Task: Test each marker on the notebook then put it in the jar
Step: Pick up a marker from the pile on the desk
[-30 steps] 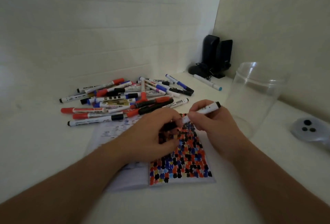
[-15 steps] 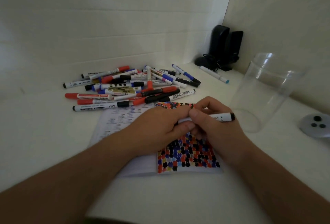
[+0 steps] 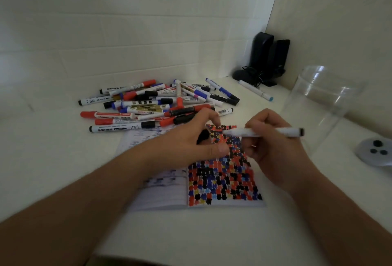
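A: Since the cap is off, how are the hands sharing the work?

B: The right hand (image 3: pixel 273 149) pinches the marker (image 3: pixel 265 132) at mid-barrel, fingers curled round it, so the marker lies nearly level across centre frame. Its bare end points left over the notebook (image 3: pixel 222 176), and its black butt sticks out right of the grip.

A: And the other hand?

B: The left hand (image 3: pixel 191 142) curls round a black cap (image 3: pixel 202 137), presumably kept ready for recapping. Blur hides the finer finger detail.

A: Why is the notebook right under them?

B: It lies open on the tabletop (image 3: pixel 191 234), its right page crowded with coloured dabs, so a test stroke needs only a short dip.

A: And the jar?

B: The jar (image 3: pixel 326 106) is clear and stands at right of frame, near the marker's butt end. The marker pile (image 3: pixel 157 104) waits at upper left of the hands.
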